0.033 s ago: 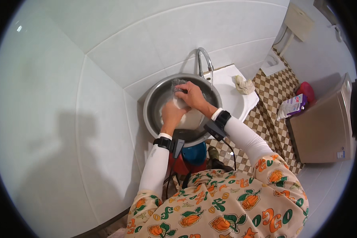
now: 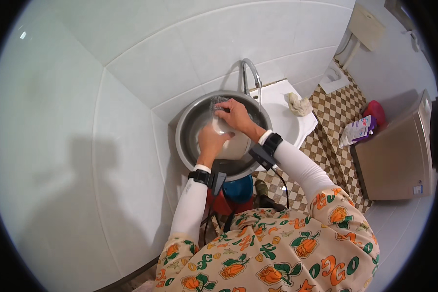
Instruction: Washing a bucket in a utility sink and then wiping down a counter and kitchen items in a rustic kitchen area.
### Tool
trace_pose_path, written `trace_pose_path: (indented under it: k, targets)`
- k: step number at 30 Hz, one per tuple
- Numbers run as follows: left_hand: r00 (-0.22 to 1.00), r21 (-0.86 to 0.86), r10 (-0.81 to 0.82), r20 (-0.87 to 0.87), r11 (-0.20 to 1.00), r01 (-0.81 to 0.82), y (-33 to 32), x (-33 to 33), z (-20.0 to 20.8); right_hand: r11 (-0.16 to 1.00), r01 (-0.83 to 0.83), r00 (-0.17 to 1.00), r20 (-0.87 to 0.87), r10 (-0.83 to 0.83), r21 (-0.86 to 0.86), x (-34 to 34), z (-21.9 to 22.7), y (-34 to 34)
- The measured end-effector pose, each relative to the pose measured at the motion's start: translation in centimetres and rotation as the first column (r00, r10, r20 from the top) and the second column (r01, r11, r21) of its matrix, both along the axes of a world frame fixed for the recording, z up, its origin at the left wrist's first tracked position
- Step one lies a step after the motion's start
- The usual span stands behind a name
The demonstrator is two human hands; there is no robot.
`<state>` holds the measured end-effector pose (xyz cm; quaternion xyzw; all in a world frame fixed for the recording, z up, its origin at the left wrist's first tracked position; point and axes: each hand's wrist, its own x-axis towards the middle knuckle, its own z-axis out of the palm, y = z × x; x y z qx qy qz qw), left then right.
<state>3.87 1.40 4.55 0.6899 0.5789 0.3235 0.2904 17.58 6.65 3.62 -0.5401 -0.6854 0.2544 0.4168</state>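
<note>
Both my hands are over a round stainless steel basin (image 2: 180, 141). My right hand (image 2: 237, 117) pinches a silvery wire scouring pad (image 2: 217, 103) between thumb and fingers near the basin's far side. Just below and left of it, my left hand (image 2: 211, 140) curls round a smooth, whitish, rounded dish (image 2: 221, 126), its thumb across the near edge. The dish's exact kind is unclear, as the hands cover much of it. A larger pale shape (image 2: 233, 147) lies under the hands inside the basin; I cannot tell what it is.
A curved chrome tap (image 2: 249, 73) stands behind the basin. On the white washbasin (image 2: 302, 127) to the right lies a crumpled cloth (image 2: 300, 104). Blue (image 2: 239, 190) and red tubs sit below. Further right are a white-purple bag (image 2: 357, 131) and a beige cabinet (image 2: 393, 152).
My right hand has shifted very slightly left and up. The whitish dish between the hands shows more of its shiny surface now.
</note>
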Motion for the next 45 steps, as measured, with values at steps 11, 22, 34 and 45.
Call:
trace_pose_path:
  k: [11, 22, 34, 45]
  targets:
    - [0.997, 0.076, 0.056, 0.045, 0.995, -0.059, -2.8, -0.9, -1.9, 0.979, -0.057, 0.991, -0.129, 0.032, -0.198, 0.8, -2.9, 4.6]
    - [0.994, -0.017, 0.01, -0.109, 1.0, -0.012, 4.6, 0.0, -1.5, 0.998, 0.005, 0.989, -0.148, 0.004, 0.057, -0.2, -2.3, -0.6]
    - [0.998, 0.094, 0.054, 0.021, 0.994, -0.055, -1.3, -0.3, -1.6, 0.943, -0.227, 0.863, -0.498, 0.079, -0.244, 1.4, -3.4, 4.2]
    - [0.961, 0.086, -0.019, 0.277, 0.996, -0.005, -3.6, -3.0, -4.1, 0.996, -0.031, 0.995, 0.092, 0.024, 0.078, 2.1, -4.6, -0.1]
